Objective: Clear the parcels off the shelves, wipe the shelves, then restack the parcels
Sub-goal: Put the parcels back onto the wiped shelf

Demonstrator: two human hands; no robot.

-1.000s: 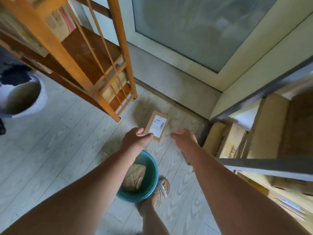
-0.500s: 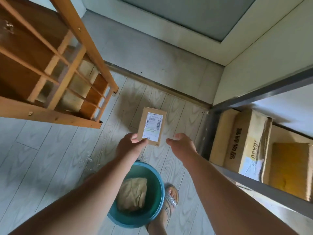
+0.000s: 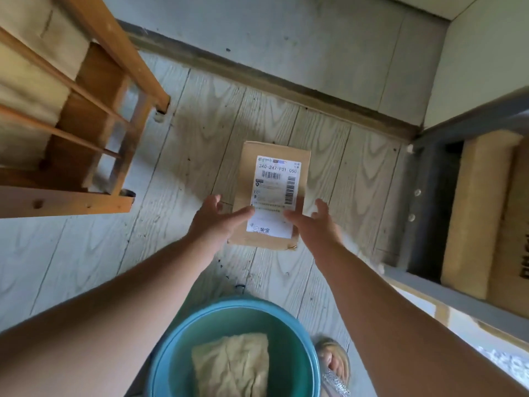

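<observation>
On pale floorboards [image 3: 183, 156], brown labelled parcel [image 3: 257, 179] between both hands.

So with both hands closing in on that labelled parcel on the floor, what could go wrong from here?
1. Neither the left hand nor the right hand grips the parcel yet; only fingertips overlap its near end, so a lift from there could let it slip.
2. The teal basin with the cloth sits right under the arms, beside the sandalled foot; stepping or pulling back might knock it.
</observation>
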